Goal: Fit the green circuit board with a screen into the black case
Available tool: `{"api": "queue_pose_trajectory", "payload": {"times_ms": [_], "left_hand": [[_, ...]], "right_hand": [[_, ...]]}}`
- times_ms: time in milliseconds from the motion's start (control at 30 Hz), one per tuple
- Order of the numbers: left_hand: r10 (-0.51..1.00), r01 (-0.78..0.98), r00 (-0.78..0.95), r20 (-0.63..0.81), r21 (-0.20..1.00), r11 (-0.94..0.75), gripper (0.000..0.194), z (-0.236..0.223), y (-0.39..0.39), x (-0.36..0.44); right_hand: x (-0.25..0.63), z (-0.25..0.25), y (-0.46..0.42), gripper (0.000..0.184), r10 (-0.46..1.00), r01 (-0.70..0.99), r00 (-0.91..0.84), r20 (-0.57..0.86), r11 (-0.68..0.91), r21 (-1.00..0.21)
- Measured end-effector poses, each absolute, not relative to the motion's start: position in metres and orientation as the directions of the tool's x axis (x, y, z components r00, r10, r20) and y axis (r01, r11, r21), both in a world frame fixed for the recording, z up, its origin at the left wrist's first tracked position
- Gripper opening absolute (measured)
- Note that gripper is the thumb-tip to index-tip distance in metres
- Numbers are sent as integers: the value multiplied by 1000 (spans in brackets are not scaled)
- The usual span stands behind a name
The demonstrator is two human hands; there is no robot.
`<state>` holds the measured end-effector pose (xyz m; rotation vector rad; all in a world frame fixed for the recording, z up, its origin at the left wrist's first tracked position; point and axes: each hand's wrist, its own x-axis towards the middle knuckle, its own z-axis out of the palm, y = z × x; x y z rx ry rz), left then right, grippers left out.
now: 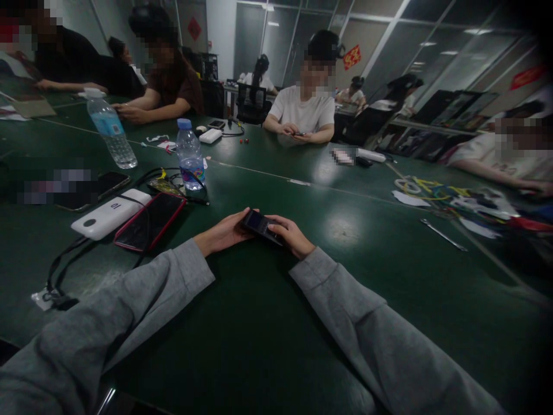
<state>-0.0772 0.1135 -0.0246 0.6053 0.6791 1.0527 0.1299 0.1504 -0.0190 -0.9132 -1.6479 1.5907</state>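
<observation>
Above the green table, both my hands hold a small black handheld device [260, 225] with a little dark screen at its left end and what look like buttons towards the right. My left hand [225, 231] is closed around the screen end. At the other end, my right hand [294, 235] grips it, with the thumb lying over the button side. The fingers beneath the device are partly hidden. To the left of my hands lies a dark phone with a red edge [151, 222], beside a white power bank [110, 214] with a black cable.
Two water bottles [190, 158] [111, 129] stand at the back left, near another dark phone [93, 190]. A spanner [443, 234] and a tangle of coloured cables [458, 196] lie to the right. Several people sit around the table, one opposite in a white shirt [302, 109].
</observation>
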Motion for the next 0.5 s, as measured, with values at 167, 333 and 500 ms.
{"api": "queue_pose_trajectory", "payload": {"times_ms": [167, 333, 500], "left_hand": [[900, -589, 378, -216, 694, 414, 43, -26, 114, -77], [892, -562, 382, -241, 706, 431, 48, -22, 112, -78], [890, -586, 389, -239, 681, 439, 47, -18, 110, -77]], "right_hand": [[128, -17, 148, 37, 867, -12, -497, -44, -58, -998], [128, -19, 147, 37, 847, 4, -532, -12, -12, -1000], [129, -21, 148, 36, 839, 13, -543, 38, 53, -998]]}}
